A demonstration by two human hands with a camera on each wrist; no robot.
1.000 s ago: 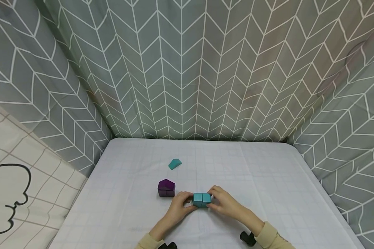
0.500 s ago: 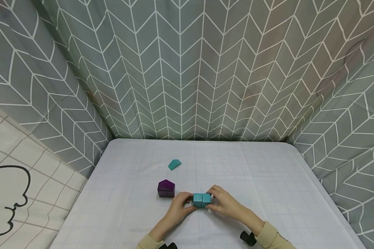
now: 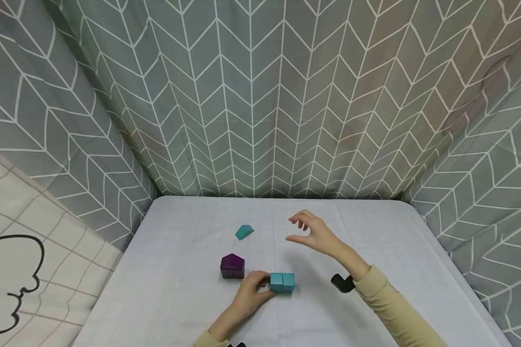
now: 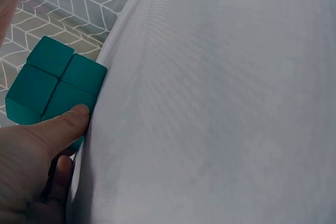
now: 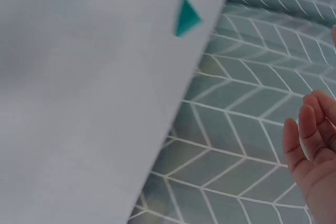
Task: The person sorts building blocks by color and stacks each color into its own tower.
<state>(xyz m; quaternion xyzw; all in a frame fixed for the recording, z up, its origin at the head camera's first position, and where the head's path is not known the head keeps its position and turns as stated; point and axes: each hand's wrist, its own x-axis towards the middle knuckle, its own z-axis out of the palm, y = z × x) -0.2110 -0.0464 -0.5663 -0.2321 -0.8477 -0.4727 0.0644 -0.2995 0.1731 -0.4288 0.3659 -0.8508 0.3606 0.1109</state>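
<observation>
A teal block (image 3: 282,283) made of cube-like segments stands on the white-covered table. My left hand (image 3: 251,293) grips its left side between thumb and fingers. Seen from the left wrist, the thumb (image 4: 71,121) presses on the front of the teal block (image 4: 55,77), while the other fingers are mostly hidden. Raised over the table, my right hand (image 3: 314,233) has its thumb and fingers spread apart around nothing. To its left lies a small angular teal piece (image 3: 244,232), which the right wrist view shows as a blurred teal triangle (image 5: 187,18).
A purple block (image 3: 232,266) with a peaked top stands just left of my left hand. White cloth covers the table (image 3: 178,289). A grey patterned curtain (image 3: 260,120) hangs behind the table's far edge and along the sides.
My right hand has let go of the teal block's right side and moved up and away toward the far part of the table. The left hand keeps its grip on the block.
</observation>
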